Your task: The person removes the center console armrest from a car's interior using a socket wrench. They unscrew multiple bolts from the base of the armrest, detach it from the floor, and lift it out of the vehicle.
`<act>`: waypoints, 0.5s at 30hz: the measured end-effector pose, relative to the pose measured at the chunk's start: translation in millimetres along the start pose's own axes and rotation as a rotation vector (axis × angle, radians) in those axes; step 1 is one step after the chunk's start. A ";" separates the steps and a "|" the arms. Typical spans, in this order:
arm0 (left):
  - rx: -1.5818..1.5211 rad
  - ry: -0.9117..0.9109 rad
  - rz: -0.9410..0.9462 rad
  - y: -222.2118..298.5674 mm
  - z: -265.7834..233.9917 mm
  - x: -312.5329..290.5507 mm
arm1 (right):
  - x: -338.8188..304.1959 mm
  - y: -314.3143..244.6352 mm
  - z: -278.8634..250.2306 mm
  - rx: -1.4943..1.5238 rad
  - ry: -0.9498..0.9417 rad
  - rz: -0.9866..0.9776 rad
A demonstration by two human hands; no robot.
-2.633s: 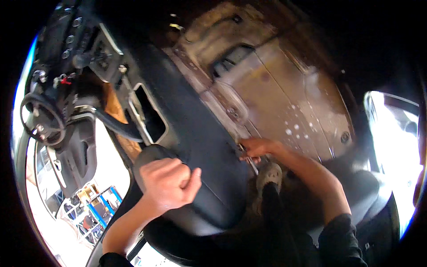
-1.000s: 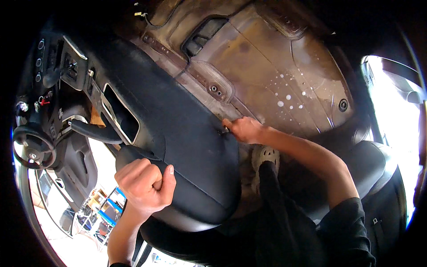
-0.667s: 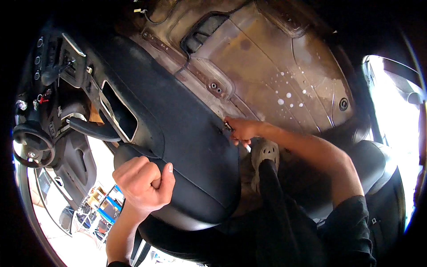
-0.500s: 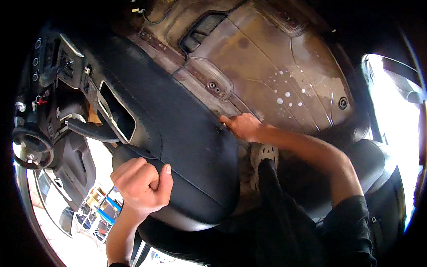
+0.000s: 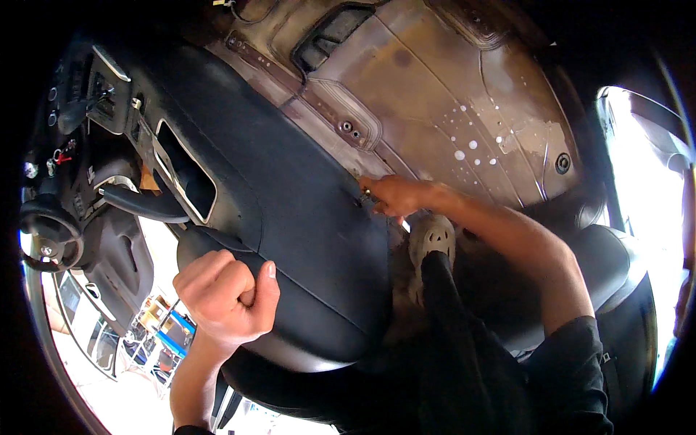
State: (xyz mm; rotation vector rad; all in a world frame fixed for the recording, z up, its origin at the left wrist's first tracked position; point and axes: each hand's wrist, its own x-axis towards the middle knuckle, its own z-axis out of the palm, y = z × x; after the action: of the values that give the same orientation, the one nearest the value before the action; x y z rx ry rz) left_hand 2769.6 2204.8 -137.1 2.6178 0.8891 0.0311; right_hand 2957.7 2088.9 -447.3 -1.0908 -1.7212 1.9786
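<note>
My left hand [image 5: 226,297] is closed in a fist over the near left part of the black center console [image 5: 290,174], thumb on the right side. What it holds, if anything, is hidden. At the console's right side, my right hand [image 5: 400,197] is closed, its fingertips around a small brass-coloured metal piece [image 5: 367,193], too small to name. Beside the fingertips a small dark hole [image 5: 357,202] shows in the console's side. Below that hand a bright narrow strip [image 5: 406,226] shows; I cannot tell whether the hand holds it.
To the right lies a bare brown floor [image 5: 435,109] with white spots and a bolt hole bracket [image 5: 349,129]. My shoe [image 5: 433,243] stands just below my right hand. A handbrake lever [image 5: 141,205], steering wheel [image 5: 52,233] and grey door panel [image 5: 119,268] are at left.
My right hand has drawn slightly away from the console's side, and the brass-coloured piece now shows at its fingertips. The left fist stays almost in place. The view has shifted a little.
</note>
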 end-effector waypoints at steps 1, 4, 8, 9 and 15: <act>-0.007 -0.002 -0.003 0.5 0.3 0.2 | -2.7 5.9 2.6 -0.304 0.104 -0.170; 0.000 -0.007 0.018 -1.0 2.4 2.6 | -12.0 1.9 8.6 -0.502 0.122 -0.019; 0.060 -0.054 -0.032 5.0 -5.2 -2.0 | -17.8 -19.8 19.1 -0.081 0.125 0.146; 0.058 -0.051 -0.037 4.5 -3.5 -2.1 | -13.8 -25.5 11.9 0.315 0.024 0.281; 0.051 -0.063 -0.047 4.8 1.3 -0.9 | -7.9 -12.9 -4.5 0.924 -0.242 0.331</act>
State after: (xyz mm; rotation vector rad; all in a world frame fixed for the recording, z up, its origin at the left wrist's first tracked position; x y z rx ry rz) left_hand 2771.9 2200.3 -136.5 2.6285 0.9404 -0.0879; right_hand 2962.8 2090.0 -432.5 -0.8207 -0.5159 2.7331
